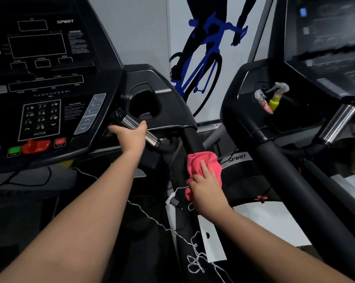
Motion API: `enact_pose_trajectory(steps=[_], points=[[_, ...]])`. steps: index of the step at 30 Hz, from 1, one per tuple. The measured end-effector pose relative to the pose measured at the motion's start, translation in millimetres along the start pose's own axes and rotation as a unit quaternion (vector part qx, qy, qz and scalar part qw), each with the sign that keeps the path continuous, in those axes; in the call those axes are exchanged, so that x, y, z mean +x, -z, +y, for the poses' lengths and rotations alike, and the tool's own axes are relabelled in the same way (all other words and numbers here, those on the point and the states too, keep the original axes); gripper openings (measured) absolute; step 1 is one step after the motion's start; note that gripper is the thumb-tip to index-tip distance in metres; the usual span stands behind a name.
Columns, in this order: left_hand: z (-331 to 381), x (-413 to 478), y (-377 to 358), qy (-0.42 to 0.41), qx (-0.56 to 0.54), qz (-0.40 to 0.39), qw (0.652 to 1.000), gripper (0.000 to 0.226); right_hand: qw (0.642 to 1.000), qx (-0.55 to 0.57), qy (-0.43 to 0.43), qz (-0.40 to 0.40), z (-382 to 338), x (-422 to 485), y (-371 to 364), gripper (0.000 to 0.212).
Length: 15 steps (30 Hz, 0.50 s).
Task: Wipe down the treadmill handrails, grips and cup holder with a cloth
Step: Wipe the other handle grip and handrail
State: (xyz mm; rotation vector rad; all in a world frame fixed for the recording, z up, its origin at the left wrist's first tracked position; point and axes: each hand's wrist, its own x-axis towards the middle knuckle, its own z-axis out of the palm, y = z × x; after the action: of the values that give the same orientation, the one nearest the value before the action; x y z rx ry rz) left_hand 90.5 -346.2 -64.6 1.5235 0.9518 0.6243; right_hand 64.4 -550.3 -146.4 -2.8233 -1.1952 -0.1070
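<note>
Left grip (pixel 129 135) clenched round chrome handle (pixel 129 121), likely bracing. Right grip (pixel 207 190), below-right of it, held pink cloth (pixel 205 164) wrapped on black handrail (pixel 189 137) to wipe; cup holder (pixel 145 103) sat just above left grip.

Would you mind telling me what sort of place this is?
Likely a gym: one treadmill beside a second treadmill, and a cyclist mural behind them.
</note>
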Motion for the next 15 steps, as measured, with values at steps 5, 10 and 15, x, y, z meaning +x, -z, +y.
enact_pose_trajectory(steps=[5, 10, 15], points=[[2, -2, 5, 0.009, -0.002, -0.030, 1.000, 0.103, 0.972, 0.214, -0.068, 0.071, -6, -2, 42, 0.017], [0, 0, 7, 0.009, -0.003, -0.045, 0.999, 0.105, 0.923, 0.267, -0.189, 0.205, 14, 23, 74, 0.036], [-1, 0, 7, 0.000, -0.004, -0.048, 0.999, 0.107, 0.970, 0.135, -0.196, -0.052, 9, 28, 35, 0.076]])
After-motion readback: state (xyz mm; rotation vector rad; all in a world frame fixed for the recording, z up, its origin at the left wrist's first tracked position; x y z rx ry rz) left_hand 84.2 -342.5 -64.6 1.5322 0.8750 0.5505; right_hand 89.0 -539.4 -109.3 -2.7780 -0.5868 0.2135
